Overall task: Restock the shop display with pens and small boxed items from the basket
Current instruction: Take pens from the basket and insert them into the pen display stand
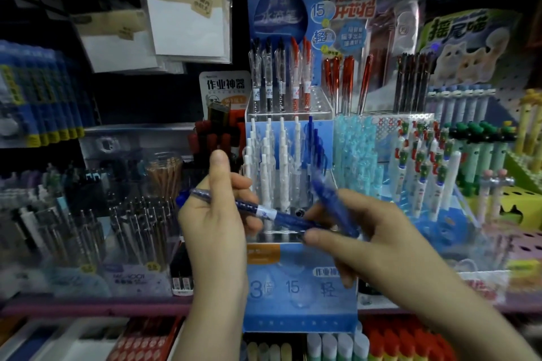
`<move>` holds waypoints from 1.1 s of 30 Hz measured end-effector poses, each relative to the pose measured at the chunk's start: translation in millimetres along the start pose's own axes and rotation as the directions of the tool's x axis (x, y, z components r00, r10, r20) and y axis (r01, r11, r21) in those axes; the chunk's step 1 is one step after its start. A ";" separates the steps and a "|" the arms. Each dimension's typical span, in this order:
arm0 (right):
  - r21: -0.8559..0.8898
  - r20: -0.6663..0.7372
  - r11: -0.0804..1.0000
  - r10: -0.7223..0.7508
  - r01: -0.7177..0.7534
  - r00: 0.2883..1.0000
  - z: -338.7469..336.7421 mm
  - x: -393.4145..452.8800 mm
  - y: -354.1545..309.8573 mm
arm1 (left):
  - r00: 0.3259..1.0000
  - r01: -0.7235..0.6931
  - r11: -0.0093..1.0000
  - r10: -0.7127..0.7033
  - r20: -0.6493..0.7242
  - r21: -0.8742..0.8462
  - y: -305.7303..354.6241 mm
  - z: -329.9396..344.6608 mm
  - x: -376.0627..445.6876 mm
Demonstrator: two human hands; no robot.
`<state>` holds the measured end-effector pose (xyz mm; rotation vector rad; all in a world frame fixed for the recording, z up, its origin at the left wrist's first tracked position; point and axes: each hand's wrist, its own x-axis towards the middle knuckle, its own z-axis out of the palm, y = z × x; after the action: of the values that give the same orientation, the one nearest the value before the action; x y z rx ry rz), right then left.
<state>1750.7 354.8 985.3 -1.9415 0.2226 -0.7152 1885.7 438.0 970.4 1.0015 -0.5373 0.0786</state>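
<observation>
My left hand [214, 214] grips a blue pen [264, 209]; my right hand [363, 240] pinches a second, blurred pen [331, 202] at three o'clock of it. Both hover before the rack [289, 239]. I risk knocking the white pens [272, 161] while slotting.

We've got both bare forearms reaching up from the bottom of view. Our left hand [217, 214] stands upright, thumb raised, fingers curled round one end of a dark blue plastic pen [264, 211]. Our right hand [378, 240] comes in from the right, thumb and fingers pinching a second, blurred blue pen [331, 202].
</observation>
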 end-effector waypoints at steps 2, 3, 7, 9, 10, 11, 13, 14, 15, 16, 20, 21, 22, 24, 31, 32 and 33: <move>0.212 -0.110 0.976 0.066 -0.042 0.992 -1.4 4.0 8.2 | 1.000 0.000 1.000 0.000 0.007 -0.018 -2.6 0.6 -4.8; 0.277 -0.129 0.960 0.091 -0.052 0.987 -3.7 6.5 8.4 | 0.999 -0.032 0.999 0.031 -0.003 -0.014 -3.7 0.1 -7.1; 0.299 -0.206 0.954 0.051 0.013 0.977 -27.9 19.9 -4.5 | 0.907 -0.422 0.865 0.409 0.106 0.272 -3.9 -6.9 -8.3; 0.204 -0.189 0.979 0.046 -0.007 0.981 -43.6 28.1 -17.0 | 0.808 -0.589 0.676 0.481 0.340 0.443 0.5 -4.2 -7.1; 0.116 -0.154 0.993 0.046 -0.028 0.987 -50.0 32.1 -24.2 | 0.782 -0.617 0.647 0.441 0.440 0.448 3.0 -0.2 -6.5; 0.026 -0.120 0.999 0.039 -0.036 0.992 -54.8 36.5 -31.0 | 0.769 -0.612 0.664 0.377 0.516 0.428 6.3 5.4 -6.7; -0.118 -0.084 0.993 0.004 -0.014 0.996 -60.5 44.7 -44.5 | 0.759 -0.548 0.742 0.246 0.603 0.387 11.7 17.8 -5.8; -0.179 -0.081 0.984 -0.022 0.007 0.996 -61.5 48.2 -50.4 | 0.760 -0.505 0.773 0.187 0.622 0.384 14.6 23.7 -4.2; -0.235 -0.078 0.971 -0.057 0.037 0.995 -62.0 51.4 -56.2 | 0.764 -0.468 0.794 0.141 0.630 0.389 17.4 29.4 -1.6; -0.282 -0.067 0.957 -0.093 0.070 0.993 -62.3 54.2 -61.6 | 0.769 -0.442 0.804 0.112 0.630 0.397 20.2 34.7 3.0; -0.395 0.025 0.906 -0.155 0.152 0.988 -63.6 63.5 -74.1 | 0.738 -0.455 0.765 0.039 0.674 0.455 34.1 48.6 26.7; -0.420 0.033 0.894 -0.156 0.156 0.987 -63.6 65.5 -74.6 | 0.715 -0.491 0.731 0.027 0.699 0.474 37.1 50.8 31.5; -0.438 0.034 0.885 -0.157 0.156 0.987 -63.6 67.4 -74.4 | 0.696 -0.512 0.707 0.010 0.718 0.487 39.2 52.1 35.7; -0.466 0.028 0.870 -0.165 0.159 0.986 -62.3 70.7 -70.7 | 0.668 -0.517 0.693 -0.040 0.743 0.502 41.2 53.7 41.9; -0.435 -0.017 0.881 -0.216 0.187 0.976 -59.5 69.7 -51.4 | 0.627 -0.635 0.556 -0.034 0.778 0.536 37.1 50.0 46.9; -0.411 -0.041 0.890 -0.234 0.197 0.971 -59.0 69.7 -50.4 | 0.634 -0.644 0.553 0.000 0.774 0.528 37.6 49.7 47.1; -0.399 -0.070 0.894 -0.251 0.203 0.966 -58.1 70.3 -49.6 | 0.636 -0.656 0.547 0.028 0.772 0.520 38.0 49.9 46.9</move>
<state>1766.8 302.5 1073.5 -2.3321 0.2257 -1.0050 1895.2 409.6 1042.8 1.7858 -1.5395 0.3670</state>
